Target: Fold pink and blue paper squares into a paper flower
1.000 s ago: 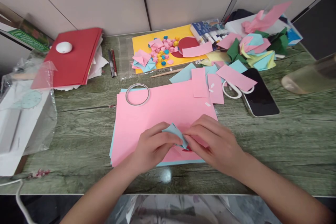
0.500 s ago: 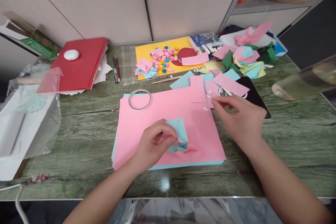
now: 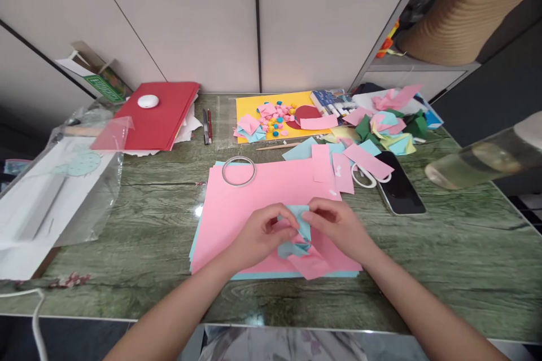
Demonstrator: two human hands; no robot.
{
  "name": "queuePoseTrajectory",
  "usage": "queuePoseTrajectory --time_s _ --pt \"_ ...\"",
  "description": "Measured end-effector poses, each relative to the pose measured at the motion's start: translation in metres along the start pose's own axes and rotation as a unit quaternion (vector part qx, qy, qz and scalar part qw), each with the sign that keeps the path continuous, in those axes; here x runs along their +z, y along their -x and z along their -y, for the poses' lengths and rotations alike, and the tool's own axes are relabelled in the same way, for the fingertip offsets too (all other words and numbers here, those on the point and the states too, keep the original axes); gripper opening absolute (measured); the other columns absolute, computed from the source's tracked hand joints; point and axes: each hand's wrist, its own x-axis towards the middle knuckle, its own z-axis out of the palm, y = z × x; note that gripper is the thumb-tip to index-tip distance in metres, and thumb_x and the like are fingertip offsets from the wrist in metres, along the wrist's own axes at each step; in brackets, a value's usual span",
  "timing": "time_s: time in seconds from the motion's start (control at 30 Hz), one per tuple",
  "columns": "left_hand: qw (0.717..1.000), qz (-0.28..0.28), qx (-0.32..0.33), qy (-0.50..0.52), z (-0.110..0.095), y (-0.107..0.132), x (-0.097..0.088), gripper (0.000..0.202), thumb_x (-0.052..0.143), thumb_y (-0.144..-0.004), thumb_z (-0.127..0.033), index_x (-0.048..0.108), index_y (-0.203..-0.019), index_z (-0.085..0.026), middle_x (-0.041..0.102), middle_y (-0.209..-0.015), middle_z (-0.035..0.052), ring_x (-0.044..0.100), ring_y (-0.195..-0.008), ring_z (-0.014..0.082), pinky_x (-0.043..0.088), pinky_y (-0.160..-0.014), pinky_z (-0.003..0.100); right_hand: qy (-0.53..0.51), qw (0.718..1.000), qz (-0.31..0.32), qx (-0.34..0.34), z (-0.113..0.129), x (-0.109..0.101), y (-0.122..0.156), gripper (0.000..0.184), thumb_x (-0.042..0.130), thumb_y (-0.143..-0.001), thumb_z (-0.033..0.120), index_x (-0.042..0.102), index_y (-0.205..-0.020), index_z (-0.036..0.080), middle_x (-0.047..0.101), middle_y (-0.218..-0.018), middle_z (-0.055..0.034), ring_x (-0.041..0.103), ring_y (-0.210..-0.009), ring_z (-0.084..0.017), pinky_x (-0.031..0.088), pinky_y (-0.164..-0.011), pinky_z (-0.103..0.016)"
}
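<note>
My left hand pinches a folded blue and pink paper piece above the stack of pink and light-blue sheets. On its right side, my right hand has thumb and fingers closed at the blue upper edge of the same piece. A pink flap of it sticks out below, towards the table's front. The fingers hide part of the folds. Small white bits lie on the stack's right side, just beyond my right hand. A silvery ring rests on the stack's far left corner.
White-handled scissors lie partly under pink strips, beside a black phone. Paper balls and folded papers cover the back. On the right, a bottle leans in view. To the left are a red folder and a plastic bag.
My right hand has moved left and nearer, from the white bits by the pink strips to the folded paper. My left hand still holds the piece. The camera view has shifted.
</note>
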Motion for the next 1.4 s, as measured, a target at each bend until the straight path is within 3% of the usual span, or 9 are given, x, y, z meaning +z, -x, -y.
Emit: queuePoseTrajectory --time_s 0.2,0.43,0.63,0.8,0.9,1.0,1.1,1.27,1.4 --pt "1.000 -0.009 0.011 -0.018 0.002 0.000 0.002 0.009 0.060 -0.078 -0.021 0.060 -0.086 -0.017 0.059 -0.081 0.0020 0.059 -0.074 0.0140 0.046 -0.068 0.026 0.032 0.998 -0.049 0.005 -0.005 0.002 0.003 0.027 0.057 -0.077 0.029 0.047 -0.055 0.017 0.042 -0.053 0.0044 0.037 -0.054 -0.009 0.030 -0.051 -0.023" --pt "0.992 -0.030 0.043 -0.117 0.000 0.003 0.002 0.011 0.059 -0.078 -0.015 0.064 -0.087 -0.017 0.063 -0.083 0.0046 0.057 -0.078 0.0146 0.044 -0.071 0.025 -0.034 0.999 -0.042 0.006 -0.004 0.003 0.004 0.027 0.059 -0.075 0.031 0.049 -0.054 0.017 0.042 -0.053 0.0040 0.037 -0.053 -0.010 0.032 -0.051 -0.023" --pt "0.986 -0.007 0.021 -0.166 -0.008 0.003 0.002 0.014 0.057 -0.078 -0.017 0.069 -0.086 -0.017 0.062 -0.077 0.0043 0.056 -0.072 0.0142 0.042 -0.064 0.024 -0.033 0.997 -0.056 0.039 -0.005 0.007 0.006 0.030 0.061 -0.073 0.033 0.049 -0.052 0.016 0.040 -0.051 0.0043 0.036 -0.051 -0.009 0.030 -0.048 -0.022" --pt "0.981 -0.022 0.010 -0.193 -0.010 0.003 -0.001 0.015 0.057 -0.077 -0.017 0.070 -0.086 -0.017 0.065 -0.078 0.0044 0.055 -0.071 0.0144 0.039 -0.063 0.024 -0.055 0.998 -0.003 0.044 -0.012 0.006 0.001 0.034 0.059 -0.076 0.040 0.048 -0.053 0.016 0.041 -0.050 0.0041 0.039 -0.050 -0.009 0.034 -0.049 -0.022" --pt "0.983 -0.057 0.008 -0.175 -0.007 0.003 -0.005 0.014 0.058 -0.076 -0.018 0.069 -0.084 -0.017 0.066 -0.078 0.0041 0.053 -0.069 0.0145 0.038 -0.063 0.024 -0.049 0.998 0.041 0.027 -0.013 -0.001 -0.009 0.040 0.041 -0.087 0.044 0.055 -0.063 0.015 0.054 -0.058 -0.0009 0.050 -0.055 -0.012 0.041 -0.053 -0.024" --pt "0.991 -0.085 0.012 -0.104 -0.004 0.000 -0.009 0.012 0.060 -0.074 -0.020 0.068 -0.082 -0.016 0.065 -0.075 0.0036 0.052 -0.068 0.0146 0.036 -0.062 0.024 0.065 0.997 0.028 -0.024 -0.007 -0.010 -0.036 0.045 0.028 -0.092 0.042 0.061 -0.085 0.012 0.063 -0.069 -0.0054 0.057 -0.058 -0.013 0.046 -0.054 -0.025" --pt "0.995 -0.103 0.003 -0.003 -0.004 -0.003 -0.013 0.010 0.065 -0.070 -0.022 0.069 -0.076 -0.015 0.061 -0.069 0.0025 0.049 -0.063 0.0126 0.034 -0.058 0.023 0.140 0.988 -0.012 -0.058 0.005 -0.012 -0.085 0.039 0.036 -0.089 0.041 0.062 -0.087 0.012 0.062 -0.071 -0.0038 0.056 -0.060 -0.012 0.046 -0.059 -0.025" --pt "0.987 -0.121 -0.009 0.107 -0.002 -0.006 -0.016 0.013 0.070 -0.064 -0.023 0.068 -0.071 -0.013 0.056 -0.063 0.0008 0.045 -0.057 0.0102 0.032 -0.054 0.021 0.281 0.950 -0.090 -0.096 0.023 0.015 -0.183 0.025 0.046 -0.088 0.032 0.062 -0.090 0.014 0.063 -0.092 -0.0062 0.057 -0.085 -0.015 0.045 -0.079 -0.032" --pt "0.982 -0.128 0.004 0.136 0.002 -0.006 -0.017 0.013 0.070 -0.064 -0.022 0.067 -0.073 -0.013 0.056 -0.064 0.0010 0.046 -0.057 0.0100 0.031 -0.053 0.021 0.376 0.916 -0.112 -0.084 0.025 0.038 -0.227 0.030 0.051 -0.087 0.032 0.052 -0.113 0.015 0.055 -0.113 -0.0078 0.057 -0.096 -0.019 0.048 -0.081 -0.040"
